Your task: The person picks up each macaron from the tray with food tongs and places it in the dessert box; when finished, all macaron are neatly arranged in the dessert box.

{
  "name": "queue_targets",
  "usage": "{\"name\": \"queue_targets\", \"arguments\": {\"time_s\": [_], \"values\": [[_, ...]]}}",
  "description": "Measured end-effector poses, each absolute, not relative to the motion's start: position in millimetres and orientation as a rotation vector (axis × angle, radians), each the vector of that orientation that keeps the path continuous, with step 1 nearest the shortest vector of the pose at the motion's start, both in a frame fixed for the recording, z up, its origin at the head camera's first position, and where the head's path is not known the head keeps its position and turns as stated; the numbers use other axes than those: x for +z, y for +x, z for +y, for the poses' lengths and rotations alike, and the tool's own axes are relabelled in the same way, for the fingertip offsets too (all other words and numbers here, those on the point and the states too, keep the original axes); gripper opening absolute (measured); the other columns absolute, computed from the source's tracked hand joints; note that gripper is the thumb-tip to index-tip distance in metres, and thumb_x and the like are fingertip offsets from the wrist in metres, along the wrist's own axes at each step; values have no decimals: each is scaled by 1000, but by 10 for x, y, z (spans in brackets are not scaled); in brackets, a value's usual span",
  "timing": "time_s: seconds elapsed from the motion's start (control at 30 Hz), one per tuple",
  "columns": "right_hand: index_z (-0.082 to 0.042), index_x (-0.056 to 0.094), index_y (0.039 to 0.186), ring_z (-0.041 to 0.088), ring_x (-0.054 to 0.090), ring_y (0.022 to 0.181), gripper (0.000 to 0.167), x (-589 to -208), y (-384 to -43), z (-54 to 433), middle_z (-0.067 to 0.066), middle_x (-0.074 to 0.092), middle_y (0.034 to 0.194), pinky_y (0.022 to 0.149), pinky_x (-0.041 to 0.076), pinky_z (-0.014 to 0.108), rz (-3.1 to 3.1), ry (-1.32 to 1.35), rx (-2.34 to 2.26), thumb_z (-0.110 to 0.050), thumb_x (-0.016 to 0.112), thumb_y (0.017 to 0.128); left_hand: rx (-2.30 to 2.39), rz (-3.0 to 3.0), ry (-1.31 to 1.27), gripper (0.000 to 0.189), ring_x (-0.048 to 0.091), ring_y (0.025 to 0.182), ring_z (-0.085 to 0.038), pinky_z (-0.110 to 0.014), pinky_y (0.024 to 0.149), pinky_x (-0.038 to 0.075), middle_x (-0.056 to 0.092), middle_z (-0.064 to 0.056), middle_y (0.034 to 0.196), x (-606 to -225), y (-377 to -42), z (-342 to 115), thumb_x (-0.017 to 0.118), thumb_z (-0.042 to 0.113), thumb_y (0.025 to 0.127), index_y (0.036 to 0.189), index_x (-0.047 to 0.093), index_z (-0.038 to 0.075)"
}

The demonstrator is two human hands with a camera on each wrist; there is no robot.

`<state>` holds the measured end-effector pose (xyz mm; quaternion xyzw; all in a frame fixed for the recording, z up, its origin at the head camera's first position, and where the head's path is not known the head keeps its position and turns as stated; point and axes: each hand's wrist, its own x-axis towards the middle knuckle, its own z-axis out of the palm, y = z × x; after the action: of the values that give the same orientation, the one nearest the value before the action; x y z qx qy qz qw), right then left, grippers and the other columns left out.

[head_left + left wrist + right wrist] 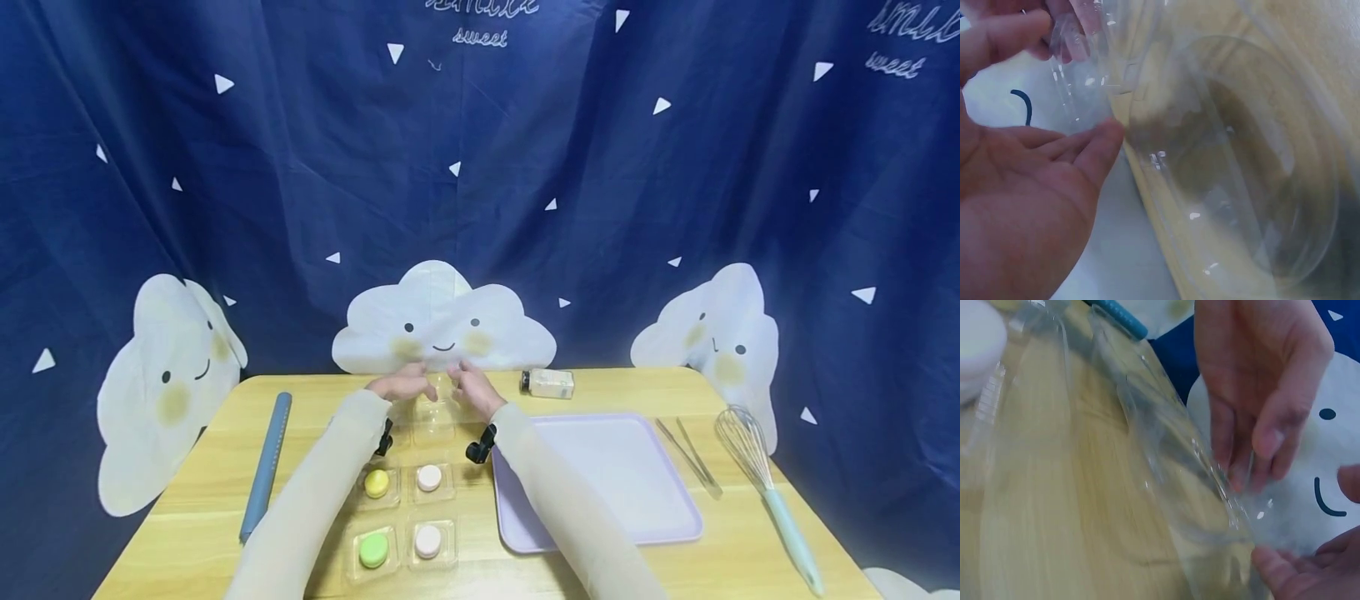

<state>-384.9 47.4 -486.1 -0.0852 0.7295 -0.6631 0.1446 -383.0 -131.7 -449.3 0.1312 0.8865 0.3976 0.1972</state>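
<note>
At the far side of the table, my left hand (405,383) and right hand (476,390) are on either side of a clear plastic box (433,427). The box has a round recess and lies unfolded, with its flap toward the cloud-print curtain. In the left wrist view, my left hand's fingertips (1110,128) touch the box's edge, thumb side apart. Beyond the clear plastic, the right hand's fingers (1075,28) show. In the right wrist view, the right fingertips (1266,559) meet the plastic edge, with the left hand (1260,381) opposite.
Nearer lie clear boxes with a yellow macaron (377,483), a green macaron (373,550) and two pale macarons (429,477). A blue rolling pin (266,467) is left. Rightward are a lilac tray (600,546), a jar (551,384), tongs (693,462) and a whisk (772,500).
</note>
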Motion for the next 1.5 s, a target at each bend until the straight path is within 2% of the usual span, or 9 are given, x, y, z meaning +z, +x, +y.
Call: {"name": "queue_targets", "arguments": {"time_s": [0.27,0.43,0.7,0.83,1.1,1.2,1.3,1.4,1.5], "values": [[-6,19,162,42,51,139,84,-4788,-3858,529,26,45,155,115,47,49,2326,-316,-1826,-8,67,93,1203,2543,425,92,46,140,-43,-54,118,41,42,-30,155,-4318,-3799,-1309,67,3,74,155,25,-11],[-9,26,161,39,59,130,87,-4759,-3888,545,22,53,150,106,55,43,2416,-300,-1785,-7,74,88,1244,2506,452,92,44,143,-45,-53,119,40,42,-28,156,-4250,-3768,-1312,66,3,75,156,22,-10],[-6,29,159,36,64,125,90,-4735,-3830,540,20,59,144,100,59,40,2580,-376,-1639,-12,80,86,1286,2454,445,97,33,149,-46,-54,125,31,17,-26,168,-4222,-3699,-1381,65,8,79,159,12,-8],[-4,30,158,36,65,123,89,-4702,-3790,534,21,60,143,99,59,39,2623,-425,-1624,-10,80,84,1310,2438,460,96,33,150,-45,-55,125,30,17,-25,168,-4183,-3669,-1401,65,10,80,159,13,-7],[-7,37,155,35,65,123,88,-4584,-3725,548,17,63,141,106,54,46,2802,-506,-1677,-11,83,81,1699,2175,461,69,26,154,-40,-50,129,24,17,-25,168,-4082,-3636,-1523,50,11,101,159,17,-7],[-5,37,154,33,64,124,88,-4520,-3673,571,17,62,140,110,52,45,3037,-740,-1589,-11,83,80,1847,2040,411,62,24,154,-43,-50,129,23,19,-29,166,-4025,-3627,-1611,41,19,108,158,16,-9],[3,38,151,34,61,127,86,-4458,-3629,613,21,58,143,112,50,44,3333,-1204,-1276,-6,84,79,1909,1945,336,68,30,151,-47,-52,127,28,26,-34,162,-3964,-3615,-1699,35,36,109,157,19,-10],[6,39,149,34,56,134,85,-4398,-3585,663,23,53,148,116,47,41,3503,-1706,-816,-4,83,77,1888,1873,293,77,43,145,-45,-48,122,38,34,-36,157,-3918,-3594,-1777,33,50,107,155,25,-10],[6,39,149,31,58,134,81,-4351,-3537,709,21,51,151,114,49,35,3500,-2064,-433,-6,79,81,1823,1802,333,79,52,138,-42,-42,115,48,41,-35,153,-3897,-3562,-1841,31,52,107,152,29,-13]]}}
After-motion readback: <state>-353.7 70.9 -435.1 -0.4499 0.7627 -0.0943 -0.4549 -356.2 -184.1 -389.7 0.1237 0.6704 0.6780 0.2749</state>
